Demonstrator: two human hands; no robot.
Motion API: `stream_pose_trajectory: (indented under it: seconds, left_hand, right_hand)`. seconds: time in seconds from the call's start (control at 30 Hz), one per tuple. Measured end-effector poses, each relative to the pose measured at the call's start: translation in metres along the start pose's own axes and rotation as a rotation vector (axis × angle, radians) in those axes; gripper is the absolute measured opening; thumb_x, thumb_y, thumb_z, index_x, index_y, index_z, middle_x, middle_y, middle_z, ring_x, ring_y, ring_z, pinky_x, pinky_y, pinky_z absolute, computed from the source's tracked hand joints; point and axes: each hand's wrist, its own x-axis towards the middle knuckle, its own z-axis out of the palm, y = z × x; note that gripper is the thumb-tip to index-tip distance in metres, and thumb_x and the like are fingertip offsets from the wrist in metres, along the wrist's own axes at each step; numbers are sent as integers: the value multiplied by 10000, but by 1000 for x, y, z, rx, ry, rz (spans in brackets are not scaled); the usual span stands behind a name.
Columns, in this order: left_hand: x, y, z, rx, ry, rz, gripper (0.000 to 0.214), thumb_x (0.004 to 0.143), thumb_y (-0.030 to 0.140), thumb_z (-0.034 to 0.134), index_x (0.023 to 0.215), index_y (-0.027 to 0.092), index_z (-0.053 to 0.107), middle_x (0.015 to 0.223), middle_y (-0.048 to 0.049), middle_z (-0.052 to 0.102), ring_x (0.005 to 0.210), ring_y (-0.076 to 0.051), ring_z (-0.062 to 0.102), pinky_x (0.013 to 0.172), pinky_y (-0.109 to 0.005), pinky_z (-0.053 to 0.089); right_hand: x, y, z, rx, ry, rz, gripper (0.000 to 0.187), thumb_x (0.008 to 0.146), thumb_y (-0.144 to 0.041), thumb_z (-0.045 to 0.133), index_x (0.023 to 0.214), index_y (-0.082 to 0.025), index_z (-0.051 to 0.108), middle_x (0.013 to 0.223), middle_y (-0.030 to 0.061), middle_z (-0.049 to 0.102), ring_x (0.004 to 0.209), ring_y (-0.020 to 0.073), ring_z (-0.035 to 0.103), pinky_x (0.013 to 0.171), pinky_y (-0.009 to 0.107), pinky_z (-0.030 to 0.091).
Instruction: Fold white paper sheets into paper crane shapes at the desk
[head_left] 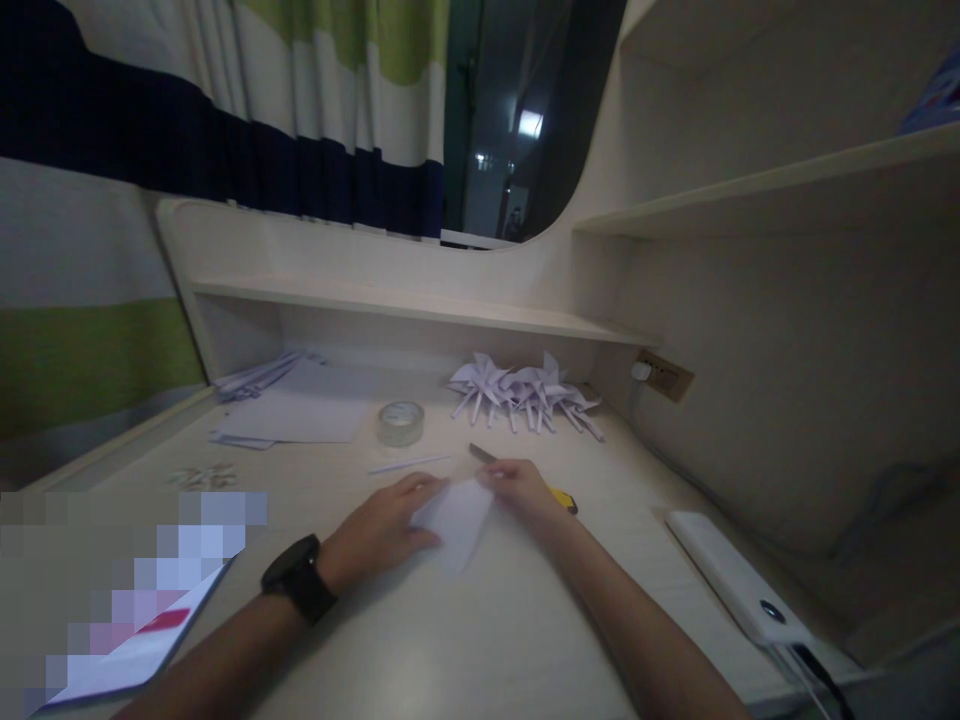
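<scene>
A small folded sheet of white paper (456, 525) is between my hands above the desk. My left hand (386, 530), with a black watch on its wrist, grips the paper's left edge between thumb and fingers. At the upper right corner, my right hand (521, 485) pinches the same paper with its fingertips. Partly hidden behind my right hand lies a utility knife (564, 499) with a yellow handle; its grey end pokes out on the other side. A thin white paper stick (409, 465) rests just beyond my left hand.
A roll of clear tape (400, 424) stands behind the stick. Paper pinwheels (517, 390) are heaped at the back right, white sheets (307, 400) at the back left. Small pale pieces (202, 476) lie left. A white power strip (731, 575) sits at the right edge.
</scene>
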Motion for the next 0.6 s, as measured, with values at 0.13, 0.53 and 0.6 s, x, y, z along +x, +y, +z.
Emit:
stream_pose_trajectory:
  seconds: [0.13,0.53,0.6]
  left_hand:
    - [3,-1,5,-66,5,35,743,691,444,740,1338,231,443,1315,-105,508,1186,-266,487,1010,-385,375]
    - [2,12,12,-41,40,47,769,756,406,677,1405,209,315,1424,-135,396,1286,-279,388,1074,-425,312]
    - [3,10,11,-32,81,43,671,804,403,631,1383,204,356,1395,-124,433,1262,-265,415,1071,-407,323]
  right_hand:
    - [3,7,9,134,55,4,435,612,-415,799,945,-155,693,652,15,644,494,108,519,458,227,372]
    - [11,14,14,335,164,7,448,668,-493,749,961,-187,605,633,0,626,496,133,545,465,248,419]
    - [11,12,15,369,137,13,463,704,-532,707,1002,-204,573,654,-3,622,499,129,553,475,249,435]
